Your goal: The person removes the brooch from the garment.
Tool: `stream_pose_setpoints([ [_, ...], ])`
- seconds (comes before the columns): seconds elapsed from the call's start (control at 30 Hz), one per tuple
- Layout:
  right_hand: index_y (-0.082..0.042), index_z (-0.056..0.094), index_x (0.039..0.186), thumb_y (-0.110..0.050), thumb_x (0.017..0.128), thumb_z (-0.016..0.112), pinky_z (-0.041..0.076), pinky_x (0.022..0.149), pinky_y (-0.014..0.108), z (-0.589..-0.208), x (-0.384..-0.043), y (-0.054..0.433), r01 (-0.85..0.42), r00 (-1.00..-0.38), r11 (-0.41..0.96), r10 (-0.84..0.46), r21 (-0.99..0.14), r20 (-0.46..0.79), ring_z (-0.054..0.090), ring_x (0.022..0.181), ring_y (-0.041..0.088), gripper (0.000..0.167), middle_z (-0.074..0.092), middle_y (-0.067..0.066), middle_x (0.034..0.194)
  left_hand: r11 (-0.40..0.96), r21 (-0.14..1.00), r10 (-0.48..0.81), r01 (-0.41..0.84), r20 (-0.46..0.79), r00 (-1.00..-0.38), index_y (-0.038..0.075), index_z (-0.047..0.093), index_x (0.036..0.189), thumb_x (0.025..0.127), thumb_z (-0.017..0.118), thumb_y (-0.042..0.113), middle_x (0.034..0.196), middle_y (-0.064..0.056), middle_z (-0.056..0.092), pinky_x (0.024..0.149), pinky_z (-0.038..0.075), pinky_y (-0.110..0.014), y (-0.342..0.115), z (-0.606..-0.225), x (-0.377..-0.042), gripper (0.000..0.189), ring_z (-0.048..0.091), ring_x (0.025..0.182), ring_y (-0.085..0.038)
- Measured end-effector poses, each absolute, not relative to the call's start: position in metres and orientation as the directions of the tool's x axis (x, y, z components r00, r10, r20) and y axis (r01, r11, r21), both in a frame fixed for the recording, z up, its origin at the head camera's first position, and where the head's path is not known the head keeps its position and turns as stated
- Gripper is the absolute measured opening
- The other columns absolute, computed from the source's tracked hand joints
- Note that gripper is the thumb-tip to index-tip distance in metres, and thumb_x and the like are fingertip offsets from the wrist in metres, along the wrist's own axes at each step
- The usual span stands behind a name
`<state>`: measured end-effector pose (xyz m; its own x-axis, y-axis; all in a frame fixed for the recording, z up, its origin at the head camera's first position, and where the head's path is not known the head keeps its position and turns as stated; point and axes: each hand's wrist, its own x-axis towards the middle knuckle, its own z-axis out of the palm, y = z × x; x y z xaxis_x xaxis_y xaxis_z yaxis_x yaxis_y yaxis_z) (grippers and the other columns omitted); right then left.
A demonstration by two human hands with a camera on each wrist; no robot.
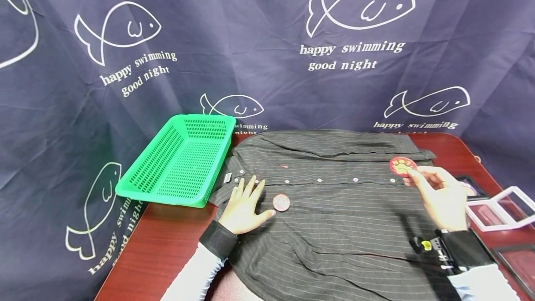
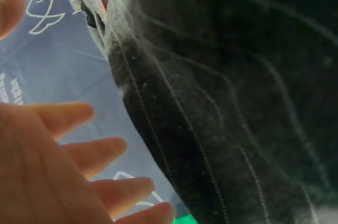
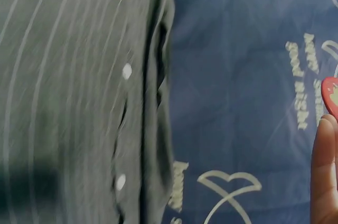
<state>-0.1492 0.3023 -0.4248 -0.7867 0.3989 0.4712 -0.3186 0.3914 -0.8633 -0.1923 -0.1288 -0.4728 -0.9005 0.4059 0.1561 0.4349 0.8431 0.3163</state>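
A dark pinstriped button-up shirt [image 1: 355, 226] lies spread on the table, its row of pale buttons running across, also visible as striped cloth [image 3: 68, 97] in the right wrist view. My left hand [image 1: 245, 208] is over the shirt near its collar, fingers spread; whether it touches the cloth I cannot tell. Close to its thumb tip is a round pinkish badge [image 1: 281, 202] on the shirt. Between thumb and fingers, my right hand [image 1: 445, 194] pinches a round red badge [image 1: 402, 166] with gold print, held over the shirt's right part. The right wrist view catches only that badge's edge [image 3: 331, 94].
A green plastic basket [image 1: 173, 189] stands at the table's left. On the right lie a white-edged folding frame [image 1: 491, 227], a dark frame [image 1: 516, 264] and another dark-edged item [image 1: 476, 187] partly behind my right hand. A navy fish-print curtain [image 1: 267, 50] hangs behind the reddish table [image 1: 175, 231].
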Motion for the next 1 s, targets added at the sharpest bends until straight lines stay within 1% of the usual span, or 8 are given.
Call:
stream_pose_setpoints([
  [0.13,0.006,0.066,0.098,0.005,0.087,0.067,0.049,0.065,0.005,-0.432,-0.145,0.321,-0.222,-0.785,0.437,0.450,-0.872,0.426,0.066,0.062,-0.009,0.011,0.068,-0.027,0.071,0.856,0.314,0.408,0.411,0.079,-0.909,0.015,0.040,0.150,0.081,0.064,0.061,0.158,-0.017,0.032,0.115,0.023,-0.062,-0.129,-0.473,-0.192,0.086,0.024,0.144,-0.052],
  [0.2,0.002,0.068,0.098,0.003,0.088,0.067,0.049,0.065,0.005,-0.435,-0.143,0.331,-0.183,-0.793,0.429,0.467,-0.885,0.390,0.066,0.062,-0.010,0.010,0.068,-0.027,0.072,0.862,0.305,0.413,0.404,0.039,-0.910,0.014,0.040,0.150,0.081,0.063,0.062,0.158,-0.017,0.032,0.115,0.024,-0.062,-0.130,-0.472,-0.193,0.087,0.025,0.144,-0.052],
  [0.3,-0.008,0.071,0.097,-0.002,0.089,0.068,0.047,0.063,0.004,-0.439,-0.138,0.345,-0.118,-0.810,0.421,0.483,-0.899,0.332,0.066,0.063,-0.011,0.010,0.069,-0.027,0.072,0.872,0.296,0.417,0.389,-0.036,-0.908,0.013,0.040,0.150,0.081,0.063,0.062,0.158,-0.017,0.031,0.113,0.026,-0.064,-0.129,-0.471,-0.193,0.087,0.026,0.143,-0.051],
  [0.47,-0.023,0.074,0.094,-0.005,0.090,0.067,0.047,0.060,0.004,-0.445,-0.131,0.367,-0.071,-0.830,0.399,0.484,-0.914,0.276,0.066,0.061,-0.011,0.019,0.068,-0.029,0.071,0.886,0.298,0.414,0.356,-0.158,-0.897,0.013,0.040,0.149,0.081,0.064,0.060,0.158,-0.017,0.031,0.111,0.028,-0.065,-0.127,-0.469,-0.193,0.086,0.027,0.143,-0.050],
  [0.6,-0.033,0.069,0.089,-0.006,0.091,0.066,0.048,0.057,0.005,-0.452,-0.128,0.382,-0.050,-0.835,0.351,0.500,-0.935,0.232,0.066,0.058,-0.010,0.028,0.067,-0.030,0.070,0.895,0.281,0.405,0.345,-0.193,-0.894,0.014,0.040,0.150,0.081,0.065,0.059,0.159,-0.016,0.030,0.111,0.029,-0.065,-0.125,-0.470,-0.193,0.086,0.026,0.144,-0.049],
  [0.77,-0.039,0.067,0.081,-0.005,0.092,0.064,0.049,0.051,0.009,-0.454,-0.124,0.399,-0.025,-0.834,0.265,0.526,-0.964,0.167,0.065,0.054,-0.008,0.036,0.067,-0.027,0.065,0.900,0.257,0.406,0.351,-0.204,-0.891,0.015,0.040,0.150,0.080,0.068,0.058,0.159,-0.016,0.030,0.109,0.030,-0.065,-0.125,-0.471,-0.193,0.087,0.026,0.144,-0.049],
  [0.93,-0.036,0.069,0.074,-0.002,0.091,0.063,0.048,0.048,0.009,-0.455,-0.119,0.415,-0.025,-0.837,0.140,0.538,-0.990,0.097,0.063,0.050,-0.006,0.039,0.067,-0.021,0.059,0.897,0.254,0.414,0.361,-0.196,-0.889,0.016,0.040,0.150,0.078,0.070,0.058,0.159,-0.016,0.031,0.108,0.031,-0.066,-0.126,-0.473,-0.195,0.088,0.027,0.144,-0.049],
  [1.0,-0.034,0.069,0.073,-0.001,0.092,0.060,0.048,0.048,0.009,-0.457,-0.117,0.422,-0.042,-0.847,0.061,0.527,-0.997,0.068,0.064,0.050,-0.005,0.039,0.068,-0.019,0.058,0.895,0.256,0.417,0.365,-0.191,-0.889,0.016,0.040,0.150,0.078,0.070,0.059,0.159,-0.015,0.031,0.108,0.032,-0.066,-0.126,-0.473,-0.196,0.089,0.027,0.143,-0.049],
])
